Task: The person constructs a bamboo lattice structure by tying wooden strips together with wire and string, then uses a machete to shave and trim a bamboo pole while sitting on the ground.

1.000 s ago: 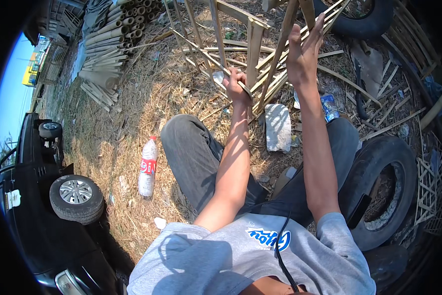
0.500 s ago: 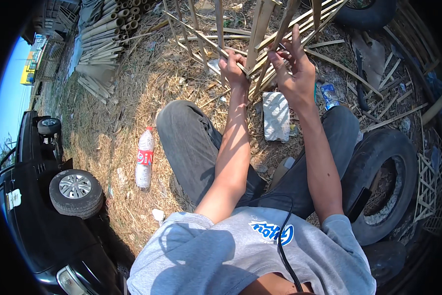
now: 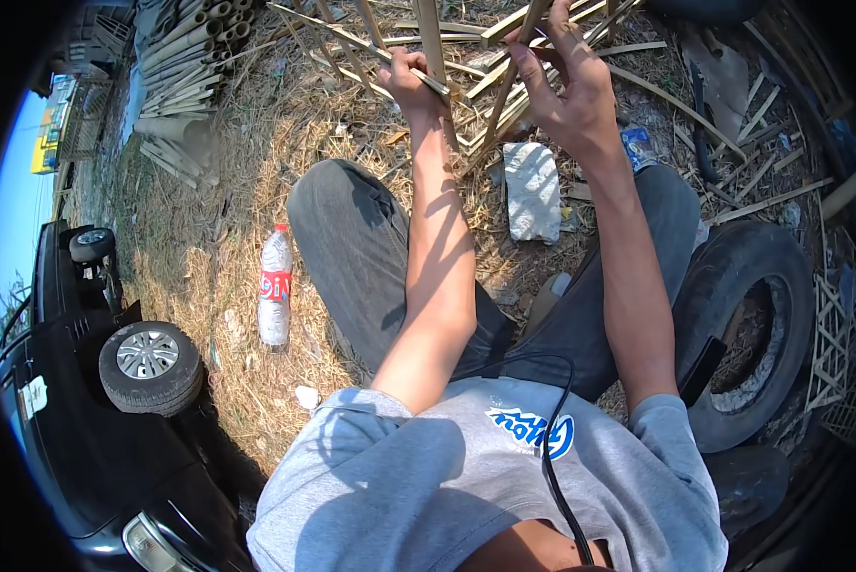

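Ahead of my knees stands a framework of thin bamboo strips (image 3: 352,41), partly cut off by the top edge of the view. My left hand (image 3: 415,88) is closed around a strip at the frame's left side, beside an upright bamboo slat (image 3: 430,38). On the right side, my right hand (image 3: 576,100) pinches at a slanting slat (image 3: 500,103), thumb and fingers bent; the exact contact is partly hidden. A rough whitish block (image 3: 533,191) lies on the ground between my forearms, below the frame.
To the left a plastic bottle with a red label (image 3: 275,286) lies on dry grass. A black car (image 3: 94,410) stands beyond it. Bamboo poles (image 3: 175,57) are piled at the far left. An old tyre (image 3: 800,315) and loose strips (image 3: 766,200) lie to the right.
My left hand has shifted left along the frame, away from the right hand. Both hands and the frame now sit higher in the view, and the wide upright piece between them no longer shows.
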`<state>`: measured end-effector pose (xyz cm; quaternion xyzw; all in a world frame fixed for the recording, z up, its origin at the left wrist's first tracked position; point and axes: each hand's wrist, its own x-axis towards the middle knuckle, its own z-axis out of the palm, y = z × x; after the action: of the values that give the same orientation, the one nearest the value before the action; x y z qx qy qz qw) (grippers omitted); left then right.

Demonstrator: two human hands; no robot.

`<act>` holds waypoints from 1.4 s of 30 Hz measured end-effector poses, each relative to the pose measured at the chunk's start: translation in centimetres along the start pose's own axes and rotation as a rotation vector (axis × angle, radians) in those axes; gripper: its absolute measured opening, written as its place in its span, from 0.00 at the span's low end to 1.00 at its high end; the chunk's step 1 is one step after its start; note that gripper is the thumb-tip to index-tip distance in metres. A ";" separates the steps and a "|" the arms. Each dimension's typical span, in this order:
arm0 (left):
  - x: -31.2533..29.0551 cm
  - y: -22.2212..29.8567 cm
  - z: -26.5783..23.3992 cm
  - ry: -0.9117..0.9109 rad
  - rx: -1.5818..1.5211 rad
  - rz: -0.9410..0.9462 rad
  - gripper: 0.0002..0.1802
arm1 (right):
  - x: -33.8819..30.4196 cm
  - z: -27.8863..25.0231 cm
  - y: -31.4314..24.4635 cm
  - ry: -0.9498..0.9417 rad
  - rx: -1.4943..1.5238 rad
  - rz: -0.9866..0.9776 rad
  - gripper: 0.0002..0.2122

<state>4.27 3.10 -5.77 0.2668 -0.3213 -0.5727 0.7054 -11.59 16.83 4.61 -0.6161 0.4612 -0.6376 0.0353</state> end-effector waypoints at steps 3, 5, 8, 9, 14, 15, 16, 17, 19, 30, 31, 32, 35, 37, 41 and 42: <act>0.4 1.0 -0.8 -0.101 0.133 0.067 0.13 | -0.7 0.0 0.3 -0.055 -0.028 0.029 0.20; 0.5 0.2 -0.2 -0.064 0.094 0.080 0.13 | -0.7 0.4 0.7 -0.098 -0.075 -0.027 0.27; -0.4 -0.5 -0.5 -0.088 0.035 0.065 0.11 | -1.0 1.1 0.2 -0.103 0.120 0.077 0.28; -0.5 -1.1 -1.3 -0.071 0.052 0.023 0.09 | -0.8 1.3 -0.1 -0.109 0.128 0.077 0.28; -3.7 -2.9 -0.5 0.009 0.261 -0.048 0.14 | 0.0 1.3 -0.9 -0.009 -0.085 -0.026 0.17; -4.0 -3.0 0.0 0.058 0.188 -0.099 0.16 | -0.2 1.5 -1.2 0.056 -0.072 -0.056 0.16; -4.3 -2.7 0.1 0.068 0.158 -0.118 0.16 | -0.5 1.5 -1.3 0.049 -0.075 -0.048 0.16; -4.4 -2.5 0.5 0.074 0.126 -0.133 0.16 | -0.3 1.5 -1.3 0.051 -0.049 -0.007 0.16; -5.1 -2.0 0.9 0.085 0.063 -0.127 0.15 | -0.3 1.2 -1.2 0.039 -0.053 0.012 0.19; -5.7 -1.1 0.7 0.009 -0.113 -0.173 0.12 | -3.1 2.9 -0.6 0.108 0.148 0.110 0.35; -5.8 -1.2 0.8 0.019 -0.069 -0.182 0.12 | -3.3 2.7 -0.7 0.077 -0.097 0.092 0.37; -5.8 -1.3 0.7 0.014 0.010 -0.173 0.13 | -3.7 2.8 -0.6 0.073 -0.096 0.092 0.37; -4.8 -2.1 -0.8 0.000 -0.003 -0.174 0.14 | -4.3 3.8 -1.1 0.027 0.065 0.310 0.38; -3.9 -3.2 -2.4 0.010 -0.052 -0.203 0.13 | -4.3 4.2 -1.4 -0.025 -0.003 0.290 0.38; -4.6 -3.3 -0.5 -0.039 0.016 -0.077 0.10 | -4.2 3.1 -1.5 -0.106 -0.095 0.275 0.39; -4.5 -3.3 -0.1 -0.038 0.051 0.010 0.09 | -3.9 3.1 -1.9 -0.125 -0.055 0.310 0.40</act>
<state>1.59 6.87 -8.94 0.2724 -0.3503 -0.5658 0.6949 -7.16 18.62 2.33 -0.5767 0.5649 -0.5721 0.1448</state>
